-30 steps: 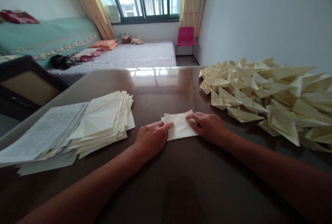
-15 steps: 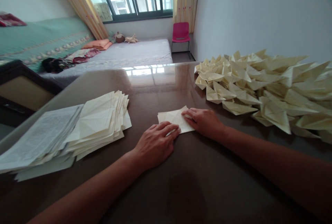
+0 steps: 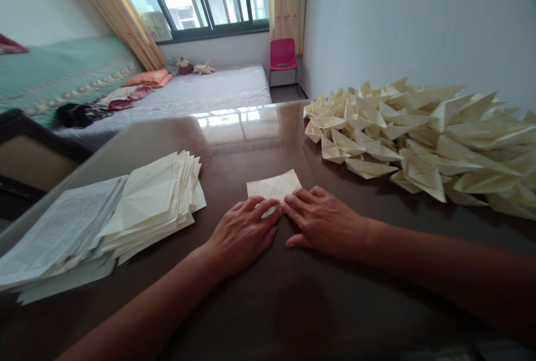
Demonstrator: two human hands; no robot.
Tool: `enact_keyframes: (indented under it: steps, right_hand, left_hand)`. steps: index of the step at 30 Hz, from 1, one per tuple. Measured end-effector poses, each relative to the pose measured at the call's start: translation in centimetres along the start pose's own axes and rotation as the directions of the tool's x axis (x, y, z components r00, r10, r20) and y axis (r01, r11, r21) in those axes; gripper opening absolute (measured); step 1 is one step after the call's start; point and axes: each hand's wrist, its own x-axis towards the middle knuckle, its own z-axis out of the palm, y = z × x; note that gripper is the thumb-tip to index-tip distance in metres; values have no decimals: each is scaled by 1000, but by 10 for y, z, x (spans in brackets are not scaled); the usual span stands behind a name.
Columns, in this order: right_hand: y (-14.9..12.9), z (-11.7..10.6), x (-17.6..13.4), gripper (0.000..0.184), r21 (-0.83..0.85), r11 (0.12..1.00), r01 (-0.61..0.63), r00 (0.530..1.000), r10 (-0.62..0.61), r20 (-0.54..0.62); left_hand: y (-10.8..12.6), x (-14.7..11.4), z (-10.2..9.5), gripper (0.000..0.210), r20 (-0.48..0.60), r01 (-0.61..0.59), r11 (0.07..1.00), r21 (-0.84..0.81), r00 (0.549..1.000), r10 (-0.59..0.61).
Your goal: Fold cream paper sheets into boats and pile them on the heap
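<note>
A small folded sheet of cream paper (image 3: 274,183) lies on the dark table in front of me. My left hand (image 3: 247,232) rests its fingertips on the near left part of this paper, pressing it to the table with the fingers laid out. My right hand (image 3: 322,218) lies over the near right edge, fingers stretched and pressed down, thumb spread apart on the table. The fingertips of both hands meet at the paper's near edge, which they partly cover.
To the left lies a stack of creased cream sheets (image 3: 146,193) overlapping grey printed sheets (image 3: 62,227). A large heap of folded paper boats (image 3: 419,132) fills the right side by the wall. Beyond the glossy table (image 3: 234,143) are a bed (image 3: 218,87) and a pink chair (image 3: 283,55).
My right hand has slid from the paper's right side toward me, down to its near edge beside my left fingertips. My left hand stays on the paper. The view has shifted slightly.
</note>
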Motion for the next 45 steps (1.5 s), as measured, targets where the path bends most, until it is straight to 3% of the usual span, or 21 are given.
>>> enact_keyframes:
  steps: [3,8,17,26,32,38,45]
  right_hand:
    - [-11,7,-7,81,-32,999,-14,1000,15,7]
    - [-17,4,-10,87,-130,987,-91,994,97,42]
    - [-15,-24,-2,52,-151,976,-157,950,191,245]
    - [3,-14,2,37,-69,983,-169,983,174,63]
    - [31,-6,4,25,-4,985,-170,985,170,26]
    - [54,-4,3,17,48,999,6,995,-1,-95]
    - [25,-8,2,16,72,974,215,976,-211,-55]
  left_hand:
    - [-1,-1,0,41,-20,-25,999,35,999,26]
    - [-6,-4,2,39,-86,-79,994,80,993,86]
    - [-15,-10,8,35,-172,-107,976,191,975,141]
    - [-18,-9,7,46,-125,-112,973,203,982,139]
    - [-28,-10,8,32,-287,-85,988,130,950,119]
    - [-41,-7,7,27,-264,-35,996,76,963,54]
    - [-34,-8,6,27,-178,-16,1000,1,984,16]
